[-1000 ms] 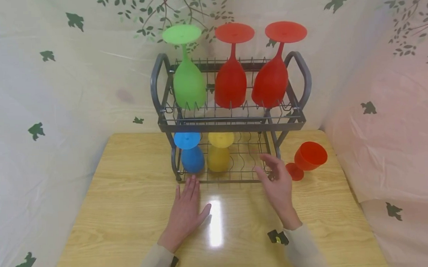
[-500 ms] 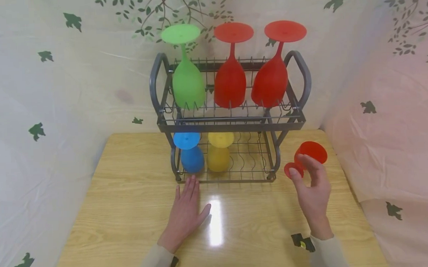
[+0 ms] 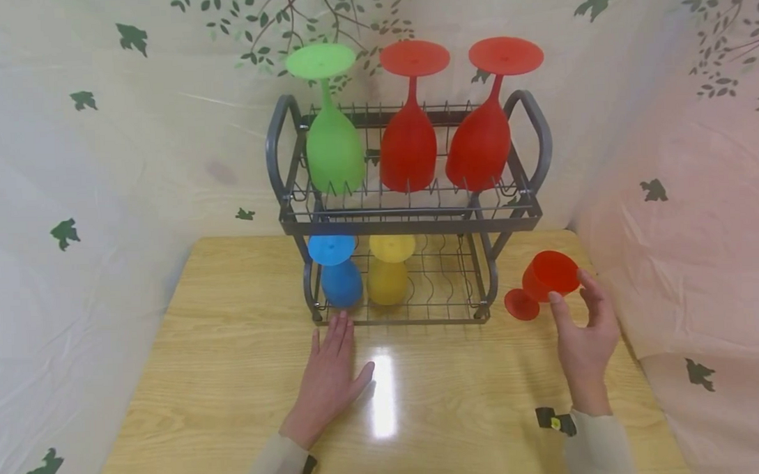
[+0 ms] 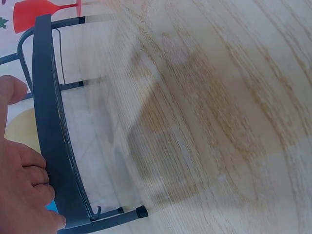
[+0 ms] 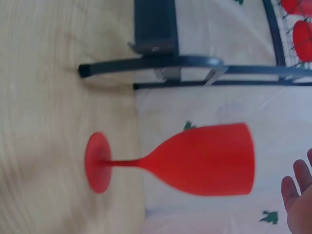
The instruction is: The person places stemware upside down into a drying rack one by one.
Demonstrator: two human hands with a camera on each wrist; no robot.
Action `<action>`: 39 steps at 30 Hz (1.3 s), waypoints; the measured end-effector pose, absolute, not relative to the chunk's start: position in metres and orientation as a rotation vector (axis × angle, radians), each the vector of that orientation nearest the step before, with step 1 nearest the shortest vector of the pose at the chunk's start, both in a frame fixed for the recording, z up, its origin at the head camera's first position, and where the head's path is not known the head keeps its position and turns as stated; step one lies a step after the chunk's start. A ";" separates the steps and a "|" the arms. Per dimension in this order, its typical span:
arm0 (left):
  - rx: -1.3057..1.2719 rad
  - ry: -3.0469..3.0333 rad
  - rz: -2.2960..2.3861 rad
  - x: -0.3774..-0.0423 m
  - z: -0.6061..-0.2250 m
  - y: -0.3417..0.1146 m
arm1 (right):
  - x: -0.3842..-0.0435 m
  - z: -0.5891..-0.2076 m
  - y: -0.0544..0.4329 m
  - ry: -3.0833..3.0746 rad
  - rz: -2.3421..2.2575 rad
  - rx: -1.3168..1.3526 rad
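A red wine glass (image 3: 550, 276) stands upright on the table, right of a dark two-tier dish rack (image 3: 410, 225). My right hand (image 3: 587, 338) is close beside its bowl, thumb and fingers spread apart. In the right wrist view a gap shows between the fingers (image 5: 303, 178) and the red wine glass (image 5: 204, 161). My left hand (image 3: 328, 378) lies with extended fingers, their tips at the rack's lower front bar. The left wrist view has that hand (image 4: 22, 180) overlapping the front of the rack (image 4: 53, 122); it holds nothing.
Upside-down glasses fill parts of the rack: a green one (image 3: 335, 151) and two red ones, left (image 3: 409, 152) and right (image 3: 480, 150), on top; a blue one (image 3: 341, 284) and a yellow one (image 3: 387, 282) below. Patterned sheeting (image 3: 132, 169) hangs behind the wooden table (image 3: 231, 305).
My right hand has moved right, from the lower tier's right end, past the red wine glass's foot to the side of its bowl. The left hand has stayed still.
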State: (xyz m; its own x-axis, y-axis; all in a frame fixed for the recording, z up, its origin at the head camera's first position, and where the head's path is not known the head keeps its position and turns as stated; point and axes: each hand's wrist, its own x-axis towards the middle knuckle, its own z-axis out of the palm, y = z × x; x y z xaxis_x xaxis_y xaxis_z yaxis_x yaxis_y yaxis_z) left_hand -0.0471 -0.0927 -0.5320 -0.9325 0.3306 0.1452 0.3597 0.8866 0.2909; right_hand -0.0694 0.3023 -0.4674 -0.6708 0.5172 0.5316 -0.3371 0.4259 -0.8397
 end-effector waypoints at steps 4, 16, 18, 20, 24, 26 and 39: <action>-0.542 -2.961 -0.482 -0.047 -0.533 -0.093 | -0.072 -0.475 0.312 -1.894 1.357 -0.217; -0.537 -2.967 -0.485 -0.047 -0.533 -0.093 | -0.075 -0.504 0.330 -2.024 1.539 -0.384; -0.535 -2.966 -0.495 -0.047 -0.533 -0.093 | -0.077 -0.508 0.332 -2.032 1.579 -0.414; -0.533 -2.970 -0.494 -0.047 -0.533 -0.092 | -0.078 -0.512 0.334 -2.035 1.622 -0.442; -0.533 -2.983 -0.493 -0.047 -0.532 -0.092 | -0.081 -0.520 0.338 -2.041 1.705 -0.491; -0.532 -2.990 -0.488 -0.047 -0.532 -0.093 | -0.084 -0.523 0.339 -2.042 1.741 -0.516; -0.524 -2.981 -0.501 -0.046 -0.531 -0.093 | -0.097 -0.532 0.335 -2.035 1.816 -0.535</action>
